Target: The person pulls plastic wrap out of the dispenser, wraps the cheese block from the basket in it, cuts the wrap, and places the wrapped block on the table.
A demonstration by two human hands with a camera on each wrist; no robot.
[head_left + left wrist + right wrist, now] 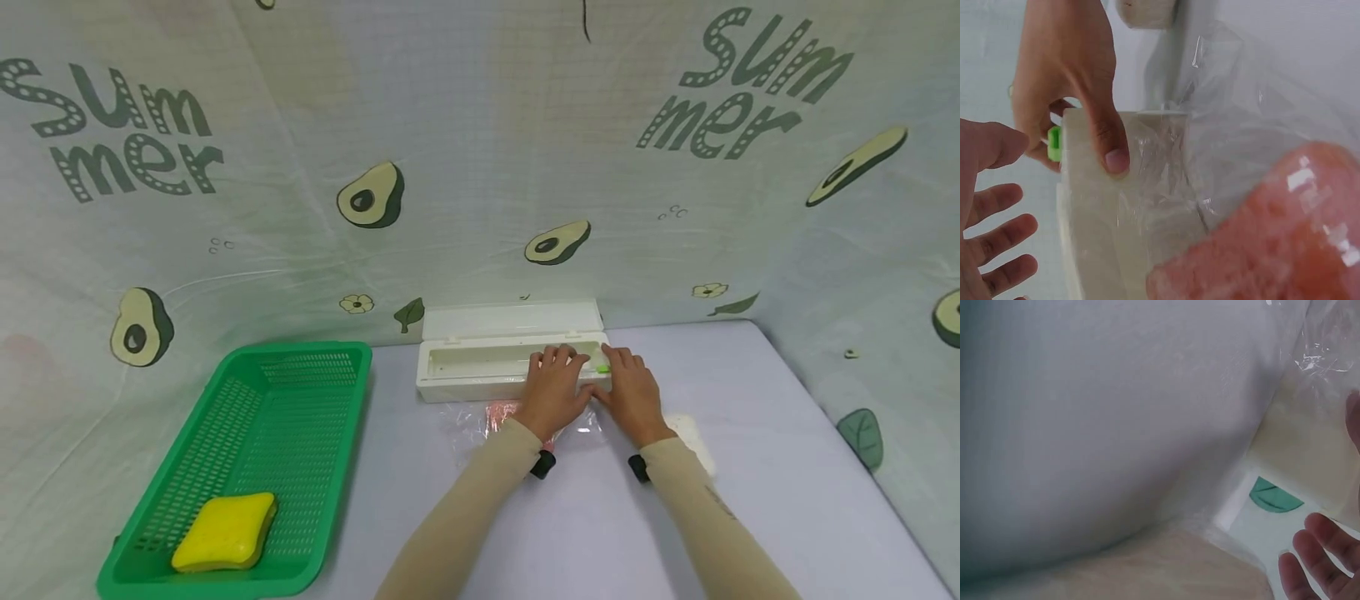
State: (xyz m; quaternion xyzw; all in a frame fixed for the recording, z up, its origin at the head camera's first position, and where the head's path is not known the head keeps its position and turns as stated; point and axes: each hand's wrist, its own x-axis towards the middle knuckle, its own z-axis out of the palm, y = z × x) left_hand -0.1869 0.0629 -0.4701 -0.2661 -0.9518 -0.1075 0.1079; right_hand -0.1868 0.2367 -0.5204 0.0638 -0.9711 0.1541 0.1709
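Note:
A long white cling film dispenser (pixel 472 390) lies at the back of the table, its lid (pixel 510 317) raised. My right hand (pixel 633 396) grips its right end; in the left wrist view the thumb presses the front face and the fingers bend behind the top edge, beside a green slider (pixel 1054 144). My left hand (pixel 553 393) is over the dispenser's right half, and the left wrist view has its fingers (pixel 1013 231) spread and holding nothing. Clear film (pixel 1241 100) drapes down the front. On the film in front is a glossy pink mottled piece (pixel 501 412), partly hidden by my left wrist.
A green basket (pixel 348 450) stands at the left, with a yellow cushion-shaped block (pixel 225 533) inside. Behind my right wrist a flat white piece (pixel 696 446) lies on the table (pixel 570 533). A printed cloth (pixel 465 125) hangs right behind the dispenser.

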